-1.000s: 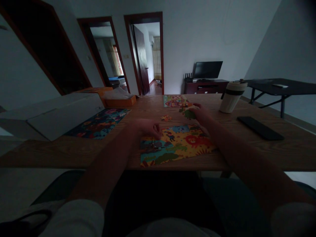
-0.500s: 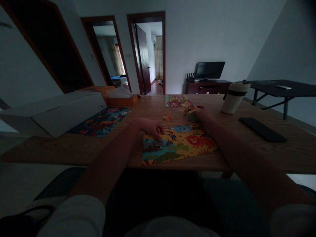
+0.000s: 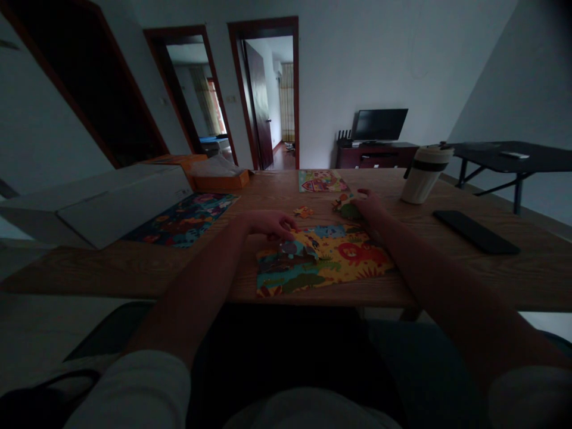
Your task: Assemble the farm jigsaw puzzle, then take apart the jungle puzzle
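A colourful animal jigsaw puzzle (image 3: 344,268) with a red lion lies on the wooden table in front of me. My left hand (image 3: 273,225) pinches the upper edge of a joined section of puzzle pieces (image 3: 297,250), grey and blue, tilted up over the puzzle's left part. Beyond the puzzle's upper right edge, my right hand (image 3: 370,204) is closed at the side of a small cluster of puzzle pieces (image 3: 347,208), green and orange; some of its fingers are hidden. Between the hands, a few loose orange pieces (image 3: 304,211) rest on the wood.
Farther back lies another picture puzzle (image 3: 322,180). To the left are a dark puzzle sheet (image 3: 190,220), a long white box (image 3: 102,199) and an orange box (image 3: 223,180). A tumbler (image 3: 426,176) and a black flat object (image 3: 474,231) are on the right of the table (image 3: 170,271).
My left hand has moved slightly up and left, raising the joined pieces to a tilt. My right hand has shifted slightly right, and more of its cluster of pieces shows.
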{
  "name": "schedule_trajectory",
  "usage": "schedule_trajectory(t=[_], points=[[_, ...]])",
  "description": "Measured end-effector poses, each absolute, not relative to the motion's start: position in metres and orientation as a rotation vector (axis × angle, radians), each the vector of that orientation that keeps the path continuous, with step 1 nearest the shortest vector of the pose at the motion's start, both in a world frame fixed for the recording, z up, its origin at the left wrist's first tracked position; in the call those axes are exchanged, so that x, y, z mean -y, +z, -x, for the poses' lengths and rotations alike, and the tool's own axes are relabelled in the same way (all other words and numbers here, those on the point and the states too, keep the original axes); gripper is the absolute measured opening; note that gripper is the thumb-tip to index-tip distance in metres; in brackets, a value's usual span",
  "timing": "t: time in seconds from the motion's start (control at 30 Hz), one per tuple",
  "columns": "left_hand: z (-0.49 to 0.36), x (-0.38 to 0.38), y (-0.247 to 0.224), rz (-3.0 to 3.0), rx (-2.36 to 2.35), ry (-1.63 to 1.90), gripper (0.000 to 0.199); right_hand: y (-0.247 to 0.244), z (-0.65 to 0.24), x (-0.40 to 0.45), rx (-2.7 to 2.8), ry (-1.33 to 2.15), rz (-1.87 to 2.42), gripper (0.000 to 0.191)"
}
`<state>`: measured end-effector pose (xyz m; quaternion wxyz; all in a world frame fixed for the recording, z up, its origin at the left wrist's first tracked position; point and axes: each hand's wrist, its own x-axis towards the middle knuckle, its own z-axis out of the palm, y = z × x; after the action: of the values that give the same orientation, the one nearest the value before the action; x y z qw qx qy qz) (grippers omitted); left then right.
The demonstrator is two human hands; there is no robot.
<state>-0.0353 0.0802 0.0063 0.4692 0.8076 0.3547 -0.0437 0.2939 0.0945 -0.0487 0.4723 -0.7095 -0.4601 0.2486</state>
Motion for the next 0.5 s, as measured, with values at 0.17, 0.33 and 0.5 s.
schedule_trajectory(t=[0.17,0.33,0.5], points=[[0.034,-0.074,0.01,-1.92,-0.888,0.045,0.044,-0.054,-0.299,-0.101,1.156,0.593,1.742,0.062],[0.033,-0.073,0.009,-1.895,-0.872,0.089,0.042,-0.057,-0.304,-0.105,1.259,0.564,1.826,0.065],[0.032,-0.079,0.006,-1.925,-1.0,0.302,0.038,-0.046,-0.304,-0.101,1.561,0.178,1.898,0.054]])
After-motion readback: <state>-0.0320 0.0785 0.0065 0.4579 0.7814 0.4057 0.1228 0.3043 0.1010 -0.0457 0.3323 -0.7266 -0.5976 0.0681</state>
